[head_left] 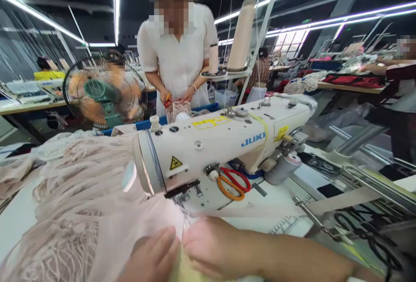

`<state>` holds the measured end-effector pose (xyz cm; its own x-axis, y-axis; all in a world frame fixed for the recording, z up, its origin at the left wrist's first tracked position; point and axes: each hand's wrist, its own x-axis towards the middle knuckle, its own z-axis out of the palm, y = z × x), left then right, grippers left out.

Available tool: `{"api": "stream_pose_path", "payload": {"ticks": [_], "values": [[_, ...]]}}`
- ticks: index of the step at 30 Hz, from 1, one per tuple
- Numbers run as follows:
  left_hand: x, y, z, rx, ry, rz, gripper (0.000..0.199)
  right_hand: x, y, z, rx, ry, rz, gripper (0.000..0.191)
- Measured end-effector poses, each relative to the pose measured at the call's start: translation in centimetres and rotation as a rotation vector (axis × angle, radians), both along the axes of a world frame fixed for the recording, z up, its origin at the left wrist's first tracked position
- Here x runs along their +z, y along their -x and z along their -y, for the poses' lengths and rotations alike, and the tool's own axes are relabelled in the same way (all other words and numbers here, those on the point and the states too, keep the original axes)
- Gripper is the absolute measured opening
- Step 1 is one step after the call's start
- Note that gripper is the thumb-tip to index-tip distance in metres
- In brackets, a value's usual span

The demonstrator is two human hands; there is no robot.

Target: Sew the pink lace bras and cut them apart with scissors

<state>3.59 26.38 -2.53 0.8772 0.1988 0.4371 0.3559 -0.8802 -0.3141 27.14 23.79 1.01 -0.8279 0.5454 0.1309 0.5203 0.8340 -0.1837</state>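
Pale pink fabric [130, 217] runs from the left of the table to the needle area of a white sewing machine [208, 139]. My left hand [154, 254] rests on this fabric at the bottom centre, fingers together and pressing down. Just right of it, my right hand [212, 245] is closed on the fabric's edge in front of the needle area. Under and between both hands shows a yellowish piece [185, 269]. Scissors with red and orange handles [232, 184] lie beneath the machine arm.
Behind the machine a person in a white shirt [182, 52] holds fabric and a red-handled tool. A fan [104, 93] stands back left. A thread cone [242, 35] rises behind the machine; metal rods [360, 139] are at right.
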Motion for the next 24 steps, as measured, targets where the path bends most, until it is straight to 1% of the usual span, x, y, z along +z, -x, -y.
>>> {"api": "stream_pose_path", "payload": {"ticks": [1,3,5,6,11,19,24], "values": [[0.4,0.0,0.4,0.036,0.049,0.028,0.041,0.4,-0.1,0.3,-0.004,0.011,0.012,0.018],[0.8,-0.1,1.1,0.094,0.187,-0.050,0.042,0.9,-0.3,0.4,0.008,0.041,0.017,0.022],[1.0,-0.1,1.5,0.101,0.270,-0.095,0.043,0.8,-0.4,0.3,0.012,0.077,0.003,0.025],[1.0,-0.2,1.6,0.091,0.285,-0.096,0.042,0.7,-0.4,0.3,0.012,0.090,-0.003,0.026],[1.2,-0.4,1.9,0.078,0.291,-0.098,0.039,0.5,-0.5,0.6,0.005,0.084,-0.040,0.026],[0.6,-0.7,2.2,0.097,0.335,-0.058,0.038,0.2,-0.3,0.8,0.002,0.058,-0.126,0.022],[0.6,-0.8,2.0,0.103,0.335,-0.039,0.036,0.1,-0.3,0.7,0.016,0.066,-0.190,0.023]]}}
